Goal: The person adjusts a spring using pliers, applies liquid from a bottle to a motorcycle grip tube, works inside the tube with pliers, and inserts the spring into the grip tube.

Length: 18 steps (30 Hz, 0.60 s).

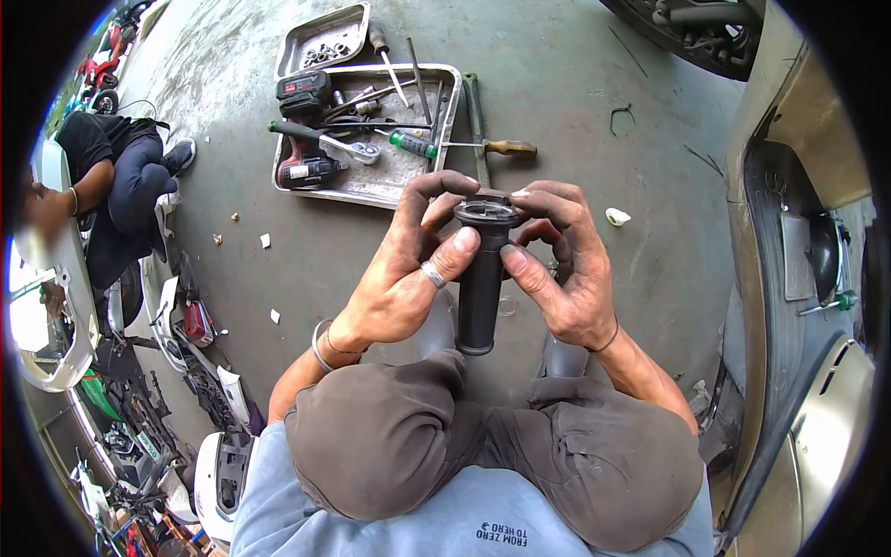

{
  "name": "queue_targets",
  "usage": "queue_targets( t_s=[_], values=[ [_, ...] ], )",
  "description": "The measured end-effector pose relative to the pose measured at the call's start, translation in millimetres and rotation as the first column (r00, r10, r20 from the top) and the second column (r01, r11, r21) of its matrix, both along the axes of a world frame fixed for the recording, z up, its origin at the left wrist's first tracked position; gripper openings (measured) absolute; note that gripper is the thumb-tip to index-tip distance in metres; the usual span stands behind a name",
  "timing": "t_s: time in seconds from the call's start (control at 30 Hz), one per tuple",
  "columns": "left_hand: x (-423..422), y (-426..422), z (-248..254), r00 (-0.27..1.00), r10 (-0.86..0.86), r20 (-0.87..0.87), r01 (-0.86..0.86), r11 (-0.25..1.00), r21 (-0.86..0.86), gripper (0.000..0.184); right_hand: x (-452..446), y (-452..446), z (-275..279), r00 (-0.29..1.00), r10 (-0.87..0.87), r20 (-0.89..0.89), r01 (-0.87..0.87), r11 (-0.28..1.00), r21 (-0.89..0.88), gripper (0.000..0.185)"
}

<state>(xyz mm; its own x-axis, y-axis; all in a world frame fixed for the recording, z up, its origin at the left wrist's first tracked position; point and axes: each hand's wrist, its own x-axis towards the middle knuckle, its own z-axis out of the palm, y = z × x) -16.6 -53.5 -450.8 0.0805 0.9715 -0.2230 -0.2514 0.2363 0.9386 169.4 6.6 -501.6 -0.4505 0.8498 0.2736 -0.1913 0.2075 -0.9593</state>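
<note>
A black handlebar grip point(478, 297), a ribbed tube with a wide flanged collar at its top, stands nearly upright above my knees. My left hand point(408, 269) is closed on it, with the ringed thumb pressed just under the collar and the fingers curled behind. From the other side my right hand point(566, 269) also pinches it, its thumb against the tube and its forefinger at the collar's rim. Dark grime covers the fingertips of both hands. The fingers behind the tube are partly hidden.
Ahead lies a metal tray point(371, 196) with a ratchet point(351, 148), a cordless impact wrench point(304, 169) and screwdrivers. A smaller tray point(297, 67) holds sockets. Vehicle panels point(826, 436) stand close on my right. Another person point(121, 186) crouches at the left among motorcycle parts.
</note>
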Motion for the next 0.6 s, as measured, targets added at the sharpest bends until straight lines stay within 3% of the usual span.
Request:
queue_targets(
  t_s=[0.3, 0.47, 0.6],
  values=[
    [7.0, -0.7, -9.4, 0.994, 0.040, 0.104, -0.039, 0.999, -0.006, 0.030, 2.9, 6.7, 4.8, 0.999, -0.034, 0.015, 0.034, 0.999, 0.035, 0.030],
    [11.6, -2.2, -19.2, 0.981, 0.087, 0.173, -0.089, 0.996, 0.001, 0.023, -1.8, 5.6, -1.0, 1.000, -0.009, 0.019, 0.009, 1.000, -0.030, 0.027],
    [19.1, -5.1, -22.5, 0.978, 0.176, 0.115, -0.177, 0.984, -0.002, 0.022, -7.8, 3.8, -5.2, 1.000, -0.012, -0.007, 0.011, 0.998, -0.056, 0.024]
  ],
)
